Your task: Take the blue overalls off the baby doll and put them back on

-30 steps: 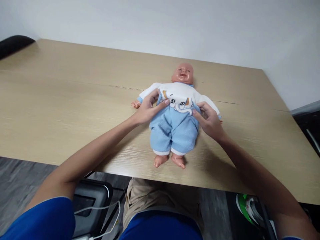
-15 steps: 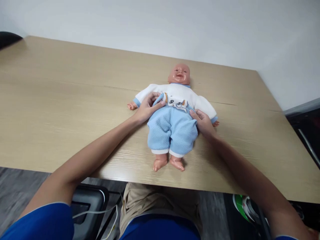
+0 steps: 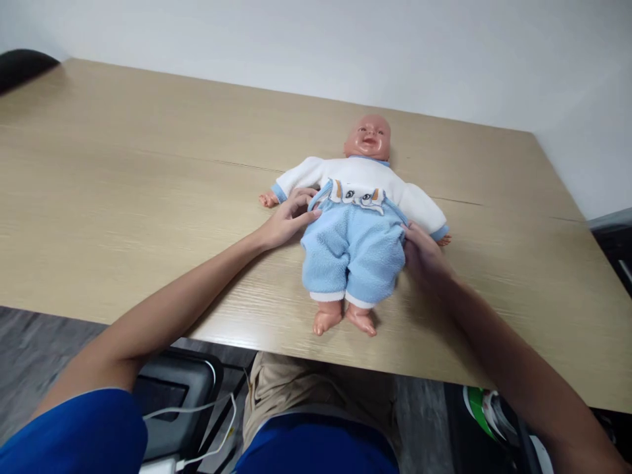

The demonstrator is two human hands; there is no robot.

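A baby doll (image 3: 368,138) lies on its back on the wooden table (image 3: 148,171), feet toward me. It wears a white top (image 3: 360,181) with an elephant picture and light blue trousers (image 3: 355,247). My left hand (image 3: 289,217) pinches the trousers' waistband strap at the doll's side, just below its arm. My right hand (image 3: 422,253) presses against the other hip, fingers curled round the blue fabric.
A white wall runs behind the table. A dark chair back (image 3: 22,66) shows at the far left. Below the table edge lie a black case (image 3: 172,401) with a white cable, and a green-and-white object (image 3: 486,405) on the floor at right.
The white top has been drawn down and the trousers' waistband now sits higher. Both hands slid from the doll's belly out to its sides.
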